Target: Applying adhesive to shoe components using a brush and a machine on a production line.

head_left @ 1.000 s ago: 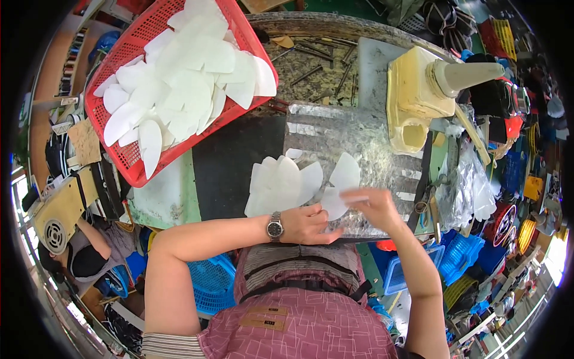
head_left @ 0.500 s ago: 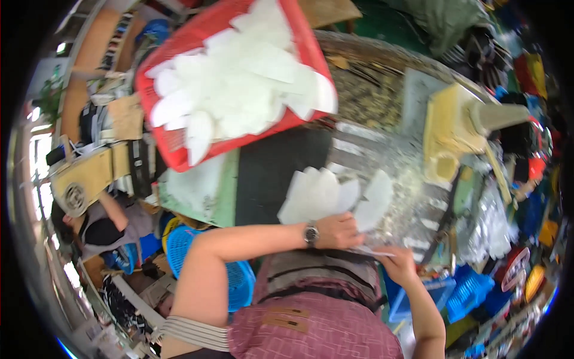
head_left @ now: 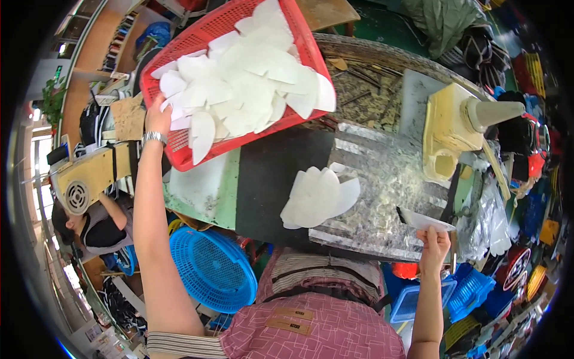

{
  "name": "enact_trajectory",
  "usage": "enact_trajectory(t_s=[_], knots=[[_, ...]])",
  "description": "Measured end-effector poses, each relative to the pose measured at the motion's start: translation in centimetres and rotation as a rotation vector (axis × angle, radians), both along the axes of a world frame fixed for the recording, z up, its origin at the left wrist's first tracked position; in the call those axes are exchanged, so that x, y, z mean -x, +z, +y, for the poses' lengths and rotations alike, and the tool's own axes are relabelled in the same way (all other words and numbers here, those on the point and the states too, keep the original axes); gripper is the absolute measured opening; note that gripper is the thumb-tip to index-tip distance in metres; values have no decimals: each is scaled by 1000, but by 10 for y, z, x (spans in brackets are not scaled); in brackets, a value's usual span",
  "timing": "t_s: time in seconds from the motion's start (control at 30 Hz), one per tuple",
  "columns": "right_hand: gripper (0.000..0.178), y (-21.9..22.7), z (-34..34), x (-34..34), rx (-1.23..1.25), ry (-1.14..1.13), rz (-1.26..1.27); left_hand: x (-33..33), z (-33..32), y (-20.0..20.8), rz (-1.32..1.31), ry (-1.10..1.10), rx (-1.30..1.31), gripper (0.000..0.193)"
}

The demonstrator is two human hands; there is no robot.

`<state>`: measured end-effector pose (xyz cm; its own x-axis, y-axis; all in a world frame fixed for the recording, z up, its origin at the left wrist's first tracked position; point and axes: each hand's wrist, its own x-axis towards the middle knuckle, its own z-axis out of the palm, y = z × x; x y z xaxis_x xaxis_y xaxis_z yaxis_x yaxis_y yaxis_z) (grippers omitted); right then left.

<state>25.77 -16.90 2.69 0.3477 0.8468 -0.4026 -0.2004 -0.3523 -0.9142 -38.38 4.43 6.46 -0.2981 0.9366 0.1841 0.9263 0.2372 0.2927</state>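
Note:
A red plastic basket (head_left: 224,145) at the upper left is heaped with thin white rounded cut pieces (head_left: 251,78). My left hand (head_left: 158,117) reaches to its left end, fingers closed at the edge of a white piece there; the fingertips are partly hidden. On the black board (head_left: 269,179) and its edge lies a fanned-out pile of the same white pieces (head_left: 314,200). My right hand (head_left: 434,244), at the right of the worktable, pinches a flat white piece (head_left: 426,222). A small dark strip shows at that piece's left end; I cannot make out what it is.
A cream container with a cone-shaped spout (head_left: 452,131) stands on the smeared metal sheet (head_left: 382,179) at the right. A round blue basket (head_left: 212,269) is below the table's left side. Farther left, a person (head_left: 101,224) works beside a yellow machine.
My left hand has moved from the table's front edge up to the red basket. My right hand has shifted right and up with a white piece, and the loose pieces right of the pile are gone.

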Motion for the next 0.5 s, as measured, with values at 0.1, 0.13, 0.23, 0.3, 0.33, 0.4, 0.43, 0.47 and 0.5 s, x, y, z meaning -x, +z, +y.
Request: enact_trajectory(t_s=[0.1,0.13,0.23,0.3,0.33,0.4,0.43,0.47,0.5], knots=[[10,0,-8,-13,39,-73,-36,-199,-23,27,211,-344,-421,40],[10,0,-7,-15,31,-77,-18,-247,-45,24,-30,-433,-294,31],[11,3,15,-10,1,-52,-73,-332,-98,-12,-306,-1048,44,30],[11,11,32,-6,-33,-7,-206,-363,-110,-53,-357,-1014,106,42],[12,14,41,-8,-31,23,-306,-375,-111,-60,-377,-1024,98,42],[12,25,57,-19,-38,-1,-466,-397,-118,-68,10,-873,295,53],[12,26,62,-29,-59,-23,-502,-405,-117,-65,90,-889,293,44],[13,27,69,-35,-84,-40,-530,-407,-116,-66,82,-900,288,44],[13,26,78,-40,-82,-48,-536,-408,-114,-68,31,-899,299,39]])
